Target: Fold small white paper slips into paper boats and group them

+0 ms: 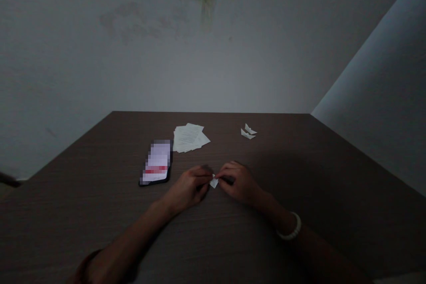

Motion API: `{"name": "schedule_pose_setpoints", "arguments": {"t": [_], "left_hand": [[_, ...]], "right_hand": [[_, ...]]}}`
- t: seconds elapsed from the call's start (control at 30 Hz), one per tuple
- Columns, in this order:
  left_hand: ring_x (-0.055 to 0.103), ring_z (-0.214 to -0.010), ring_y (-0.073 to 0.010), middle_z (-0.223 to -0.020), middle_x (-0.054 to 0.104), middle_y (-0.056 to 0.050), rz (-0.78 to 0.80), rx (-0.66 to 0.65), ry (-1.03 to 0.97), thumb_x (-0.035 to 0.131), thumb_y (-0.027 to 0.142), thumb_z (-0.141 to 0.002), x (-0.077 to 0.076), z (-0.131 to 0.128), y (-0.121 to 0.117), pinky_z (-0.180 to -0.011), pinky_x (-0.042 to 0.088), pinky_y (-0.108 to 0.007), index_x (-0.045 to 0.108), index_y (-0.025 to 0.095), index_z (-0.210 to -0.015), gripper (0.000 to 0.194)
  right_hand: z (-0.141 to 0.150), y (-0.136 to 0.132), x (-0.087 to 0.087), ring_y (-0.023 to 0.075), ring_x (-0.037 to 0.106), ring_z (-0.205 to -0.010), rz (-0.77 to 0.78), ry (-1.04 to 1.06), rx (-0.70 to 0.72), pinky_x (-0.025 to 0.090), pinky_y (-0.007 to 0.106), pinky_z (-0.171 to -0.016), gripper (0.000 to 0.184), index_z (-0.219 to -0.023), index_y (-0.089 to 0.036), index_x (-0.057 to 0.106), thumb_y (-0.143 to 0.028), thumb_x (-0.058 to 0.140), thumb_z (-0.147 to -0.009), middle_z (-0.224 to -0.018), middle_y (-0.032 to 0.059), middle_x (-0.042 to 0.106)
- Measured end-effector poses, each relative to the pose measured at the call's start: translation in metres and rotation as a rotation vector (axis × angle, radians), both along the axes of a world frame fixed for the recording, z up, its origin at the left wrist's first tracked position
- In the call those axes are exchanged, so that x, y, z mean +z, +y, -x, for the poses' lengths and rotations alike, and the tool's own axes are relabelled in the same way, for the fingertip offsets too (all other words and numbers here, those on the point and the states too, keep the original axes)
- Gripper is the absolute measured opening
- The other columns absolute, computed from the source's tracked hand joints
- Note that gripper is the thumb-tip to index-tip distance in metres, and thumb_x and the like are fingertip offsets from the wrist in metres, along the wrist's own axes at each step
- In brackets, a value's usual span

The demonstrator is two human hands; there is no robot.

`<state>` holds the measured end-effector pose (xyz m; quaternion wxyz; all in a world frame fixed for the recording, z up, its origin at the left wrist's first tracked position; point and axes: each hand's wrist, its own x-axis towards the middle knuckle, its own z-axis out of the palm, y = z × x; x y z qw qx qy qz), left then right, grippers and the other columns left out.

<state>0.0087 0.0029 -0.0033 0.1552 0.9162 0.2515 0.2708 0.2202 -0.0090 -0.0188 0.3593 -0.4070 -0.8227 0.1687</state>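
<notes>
A small piece of folded white paper (214,183) is pinched between my two hands, just above or on the brown table. My left hand (191,186) grips its left side with thumb and fingers. From the other side my right hand (240,183) holds it, thumb and forefinger closed near its upper right edge. Fingertips cover most of the paper; its lower point shows between them. Farther back on the right lie two small folded paper boats (248,132), side by side. Behind my left hand is a loose stack of white paper sheets (188,138) with printing on them.
A phone (156,162) with a lit, blurred screen lies left of my left hand, close to the paper stack. The brown table (100,213) meets a grey wall (213,66) at its far edge. A pale bracelet (293,227) circles my right wrist.
</notes>
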Motion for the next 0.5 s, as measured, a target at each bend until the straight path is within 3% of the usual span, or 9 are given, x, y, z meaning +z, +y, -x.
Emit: {"name": "schedule_pose_setpoints", "arguments": {"t": [0.27,0.5], "left_hand": [[0.059,-0.093,-0.0207,-0.102,0.069,-0.007,-0.008,-0.049,0.084,0.048,0.006,-0.087,0.0016,0.0024,-0.0003,-0.084,0.050,-0.037,0.069,0.014,-0.097,0.025],[0.060,-0.093,-0.0201,-0.096,0.068,-0.008,0.045,0.005,0.019,0.053,0.020,-0.093,0.0063,-0.0016,-0.0049,-0.083,0.050,-0.035,0.072,0.015,-0.086,0.021]], "right_hand": [[-0.0048,-0.0010,0.0021,0.0171,0.058,-0.081,-0.024,-0.073,0.015,0.043,0.032,-0.079,0.019,-0.091,-0.023,0.074,-0.011,0.068,-0.076,-0.087,0.0031,0.064],[-0.0027,-0.0008,0.0030,0.0177,0.058,-0.083,-0.017,-0.079,-0.032,0.042,0.034,-0.082,0.004,-0.084,-0.020,0.071,-0.021,0.069,-0.081,-0.088,0.0035,0.065]]}}
